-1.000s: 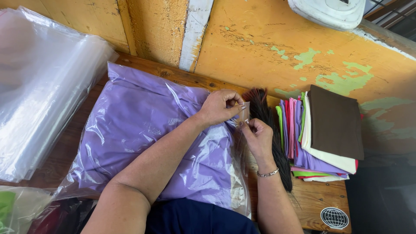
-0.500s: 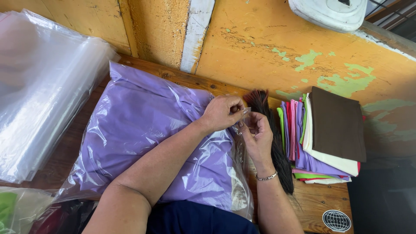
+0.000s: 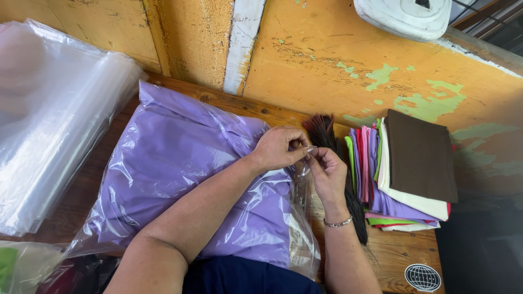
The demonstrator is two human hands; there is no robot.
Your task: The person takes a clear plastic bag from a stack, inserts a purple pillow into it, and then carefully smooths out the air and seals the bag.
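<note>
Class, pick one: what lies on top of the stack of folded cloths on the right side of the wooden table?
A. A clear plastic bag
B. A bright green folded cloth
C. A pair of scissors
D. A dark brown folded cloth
D: the dark brown folded cloth lies uppermost on the stack of folded coloured cloths, over a cream piece.

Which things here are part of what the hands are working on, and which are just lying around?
In hand:
left hand
right hand
clear bag of purple cloth

Lying about:
stack of empty clear bags
pile of folded coloured cloths
dark bristle bundle
</note>
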